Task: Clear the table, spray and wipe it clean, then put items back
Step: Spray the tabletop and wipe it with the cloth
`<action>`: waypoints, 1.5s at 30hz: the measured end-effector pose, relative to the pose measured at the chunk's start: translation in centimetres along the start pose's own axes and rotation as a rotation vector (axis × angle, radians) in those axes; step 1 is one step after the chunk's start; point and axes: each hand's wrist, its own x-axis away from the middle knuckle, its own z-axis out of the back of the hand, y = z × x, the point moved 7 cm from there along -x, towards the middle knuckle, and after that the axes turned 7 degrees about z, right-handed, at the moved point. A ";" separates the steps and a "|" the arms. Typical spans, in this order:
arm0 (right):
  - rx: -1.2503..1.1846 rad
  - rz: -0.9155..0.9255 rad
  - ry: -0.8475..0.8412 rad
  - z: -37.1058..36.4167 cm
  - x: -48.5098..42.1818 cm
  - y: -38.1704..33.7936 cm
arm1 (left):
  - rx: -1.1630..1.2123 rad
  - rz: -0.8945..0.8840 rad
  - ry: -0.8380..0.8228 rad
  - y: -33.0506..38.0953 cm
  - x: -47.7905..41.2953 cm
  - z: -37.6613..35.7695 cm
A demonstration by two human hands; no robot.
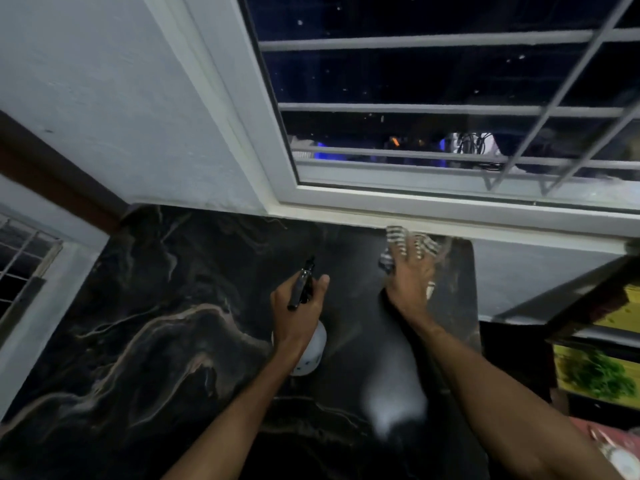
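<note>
A dark marble table [166,323] with pale veins fills the lower half of the head view. My left hand [299,308] grips a white spray bottle [311,351] by its black trigger head, nozzle pointing toward the far wall. My right hand [414,278] presses a striped black-and-white cloth [412,242] flat on the table's far right part, close to the wall under the window. The hand is blurred with motion. A bright reflection of light lies on the surface near my right forearm.
A white-framed window with a metal grille [450,109] stands behind the table. A white wall [121,98] meets the table's far edge. On the right, past the table's edge, sits a dark shelf with a yellow and green box [595,372].
</note>
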 end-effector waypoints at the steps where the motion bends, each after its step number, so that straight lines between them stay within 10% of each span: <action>1: 0.052 0.127 -0.050 -1.6 0.2 -2.2 | 0.000 0.003 0.007 -0.3 -0.5 0.8; 7: 0.000 -0.240 0.112 -2.1 -2.1 -4.1 | 0.037 0.013 0.046 -3.8 -5.6 9.0; 13: 0.086 0.075 0.007 -12.3 -3.5 -21.9 | 0.097 0.010 0.042 -9.2 -13.4 19.7; 18: 0.045 -0.141 0.022 -17.4 -6.3 -32.2 | 0.060 -0.027 0.067 -13.3 -20.5 30.1; 30: 0.175 0.529 -0.253 -31.3 -10.6 -57.5 | 0.093 0.010 0.205 -19.3 -29.1 44.4; 33: 0.133 0.371 -0.214 -32.3 -11.2 -59.5 | 0.101 0.026 0.236 -20.3 -29.7 47.0; 37: 0.214 0.717 -0.360 -35.3 -3.9 -62.3 | 0.079 0.045 0.265 -20.8 -28.7 49.4; 41: 0.164 0.537 -0.302 -34.3 -3.6 -61.8 | 0.065 0.052 0.272 -20.9 -27.2 50.5; 45: 0.132 0.838 -0.431 -35.7 7.9 -61.4 | 0.070 0.083 0.277 -21.1 -24.2 50.8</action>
